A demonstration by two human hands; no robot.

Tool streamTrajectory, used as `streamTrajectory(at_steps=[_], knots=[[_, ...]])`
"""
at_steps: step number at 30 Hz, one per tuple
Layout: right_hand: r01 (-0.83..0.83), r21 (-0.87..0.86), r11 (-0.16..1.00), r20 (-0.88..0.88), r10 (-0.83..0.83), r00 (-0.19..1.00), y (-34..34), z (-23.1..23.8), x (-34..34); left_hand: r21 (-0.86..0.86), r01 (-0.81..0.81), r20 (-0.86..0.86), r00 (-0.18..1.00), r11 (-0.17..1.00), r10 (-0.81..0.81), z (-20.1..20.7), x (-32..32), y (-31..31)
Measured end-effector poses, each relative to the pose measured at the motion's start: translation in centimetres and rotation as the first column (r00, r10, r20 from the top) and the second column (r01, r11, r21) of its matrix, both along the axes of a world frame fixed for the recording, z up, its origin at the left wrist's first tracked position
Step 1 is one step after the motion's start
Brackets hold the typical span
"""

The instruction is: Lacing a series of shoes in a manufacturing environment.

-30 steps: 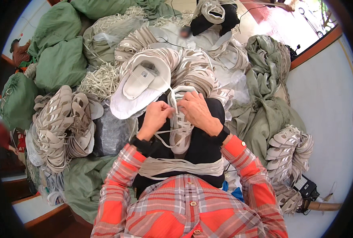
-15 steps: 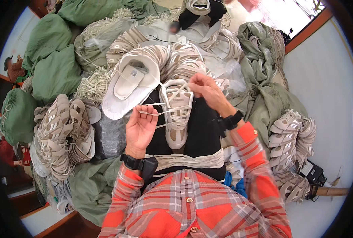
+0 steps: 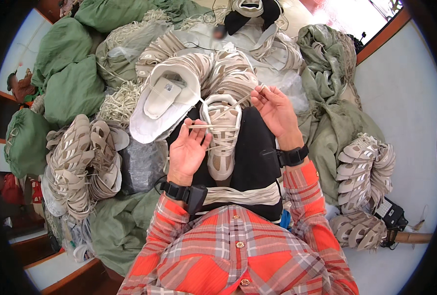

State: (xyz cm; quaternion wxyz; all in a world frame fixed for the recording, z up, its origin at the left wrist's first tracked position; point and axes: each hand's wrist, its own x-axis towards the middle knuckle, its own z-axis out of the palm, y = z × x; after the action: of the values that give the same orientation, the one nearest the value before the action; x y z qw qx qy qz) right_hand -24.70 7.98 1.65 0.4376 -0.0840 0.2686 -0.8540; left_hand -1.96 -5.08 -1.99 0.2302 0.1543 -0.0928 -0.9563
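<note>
Head view: right hand [image 3: 277, 112] pinches lace [image 3: 242, 101], left hand [image 3: 188, 150] holds lace across its curled fingers, shoe [image 3: 222, 163] between them, lower rows laced, upper part apparently left to finish.

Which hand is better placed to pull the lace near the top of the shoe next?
Probably the right hand: it pinches the lace running to the upper part of the shoe. The left hand holds a lower strand.
</note>
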Motion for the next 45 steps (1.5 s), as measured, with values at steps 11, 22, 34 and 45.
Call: streamTrajectory(at_steps=[11, 22, 34, 45], knots=[[0.073, 0.036, 0.997, 0.032, -0.074, 0.997, 1.0, 0.4, 0.3, 0.386, 0.244, -0.042, 0.968, 0.89, -0.247, -2.1, 1.0, 0.4], [0.267, 0.513, 0.816, -0.421, -0.033, 0.907, 3.8, -1.4, 1.3, -0.507, 0.61, 0.167, 0.763, -0.609, 0.625, 1.5, 0.9, 1.7], [-0.008, 0.651, 0.759, -0.716, 0.619, 0.322, -0.4, -2.4, 8.7, -0.549, 0.737, 0.719, 0.657, -0.394, 0.225, 5.9, 2.4, -4.5], [-0.363, 0.75, 0.553, -0.402, 0.817, 0.412, -4.0, -1.8, 11.8, -0.243, 0.684, 0.31, 0.726, -0.688, 0.613, 5.0, 34.0, -21.3]])
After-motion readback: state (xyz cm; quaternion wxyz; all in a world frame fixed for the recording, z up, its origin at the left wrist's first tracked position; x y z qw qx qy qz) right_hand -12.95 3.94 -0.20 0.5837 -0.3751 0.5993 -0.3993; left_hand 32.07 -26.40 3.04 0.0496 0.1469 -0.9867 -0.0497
